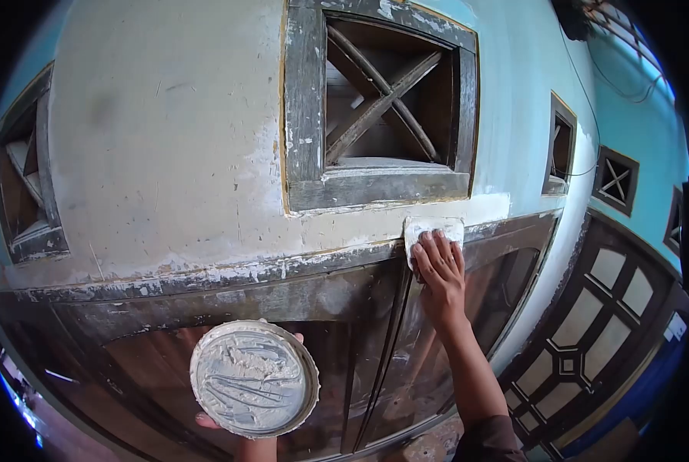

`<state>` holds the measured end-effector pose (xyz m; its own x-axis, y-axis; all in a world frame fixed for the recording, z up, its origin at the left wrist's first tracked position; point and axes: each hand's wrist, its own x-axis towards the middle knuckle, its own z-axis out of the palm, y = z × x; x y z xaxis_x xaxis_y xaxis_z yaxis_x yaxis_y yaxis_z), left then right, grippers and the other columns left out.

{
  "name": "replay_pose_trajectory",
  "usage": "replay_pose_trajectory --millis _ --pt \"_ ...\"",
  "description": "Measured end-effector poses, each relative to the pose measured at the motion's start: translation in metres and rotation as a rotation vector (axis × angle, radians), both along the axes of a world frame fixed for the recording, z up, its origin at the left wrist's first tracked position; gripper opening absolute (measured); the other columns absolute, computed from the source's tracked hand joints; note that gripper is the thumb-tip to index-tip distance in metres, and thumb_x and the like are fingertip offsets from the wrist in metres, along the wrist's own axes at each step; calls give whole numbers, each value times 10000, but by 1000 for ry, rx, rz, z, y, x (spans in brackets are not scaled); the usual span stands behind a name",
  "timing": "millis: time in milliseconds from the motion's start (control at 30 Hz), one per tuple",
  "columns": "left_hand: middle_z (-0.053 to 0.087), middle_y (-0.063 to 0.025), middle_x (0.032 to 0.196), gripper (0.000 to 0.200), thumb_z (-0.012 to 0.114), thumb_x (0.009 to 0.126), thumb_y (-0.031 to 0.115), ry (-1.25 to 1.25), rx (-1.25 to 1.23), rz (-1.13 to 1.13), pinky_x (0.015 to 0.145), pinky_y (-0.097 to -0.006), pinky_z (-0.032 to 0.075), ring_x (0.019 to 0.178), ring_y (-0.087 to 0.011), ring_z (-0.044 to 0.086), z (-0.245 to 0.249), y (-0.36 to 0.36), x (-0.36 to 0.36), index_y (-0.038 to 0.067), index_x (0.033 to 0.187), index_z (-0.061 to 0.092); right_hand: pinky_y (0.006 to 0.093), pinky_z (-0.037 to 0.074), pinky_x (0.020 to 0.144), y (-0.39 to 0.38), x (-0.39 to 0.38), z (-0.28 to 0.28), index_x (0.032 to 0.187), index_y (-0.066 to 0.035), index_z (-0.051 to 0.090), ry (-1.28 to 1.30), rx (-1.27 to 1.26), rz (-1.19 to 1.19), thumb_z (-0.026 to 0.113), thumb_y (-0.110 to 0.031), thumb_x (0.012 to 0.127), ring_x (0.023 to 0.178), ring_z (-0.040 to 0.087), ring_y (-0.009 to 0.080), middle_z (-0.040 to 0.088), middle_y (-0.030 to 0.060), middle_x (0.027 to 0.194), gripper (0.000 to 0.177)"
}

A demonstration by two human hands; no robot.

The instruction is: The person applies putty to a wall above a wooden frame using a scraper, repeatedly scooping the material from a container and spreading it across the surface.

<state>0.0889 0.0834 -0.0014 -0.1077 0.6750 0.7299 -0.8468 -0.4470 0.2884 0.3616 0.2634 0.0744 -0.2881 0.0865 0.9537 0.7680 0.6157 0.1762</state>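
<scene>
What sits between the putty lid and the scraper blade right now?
Head view: between the putty lid and the scraper blade lies only dark weathered wood, an upright door post.

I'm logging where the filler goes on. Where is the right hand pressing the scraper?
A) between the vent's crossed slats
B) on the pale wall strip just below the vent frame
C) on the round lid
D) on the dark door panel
B: the right hand presses the scraper on the pale strip under the vent frame; the left hand holds the lid lower down.
</scene>
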Motion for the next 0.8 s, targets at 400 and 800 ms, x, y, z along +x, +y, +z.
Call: replay_pose_trajectory --millis 400,800 --pt "131 -389 1545 1435 847 532 720 -100 -18 -32 1016 -739 393 1359 -582 320 3 3 9 103 1577 79 510 288 1145 10 2 3 1304 -107 621 27 35 37 587 82 766 1378 472 330 573 110 1412 571" --pt "169 -157 1630 1294 769 589 780 -15 47 8 1180 -682 171 1452 -535 157 3 3 5 190 1582 184 526 282 1146 -4 -2 16 1273 -95 643 57 71 64 601 109 773 1376 469 352 586 126 1391 542"
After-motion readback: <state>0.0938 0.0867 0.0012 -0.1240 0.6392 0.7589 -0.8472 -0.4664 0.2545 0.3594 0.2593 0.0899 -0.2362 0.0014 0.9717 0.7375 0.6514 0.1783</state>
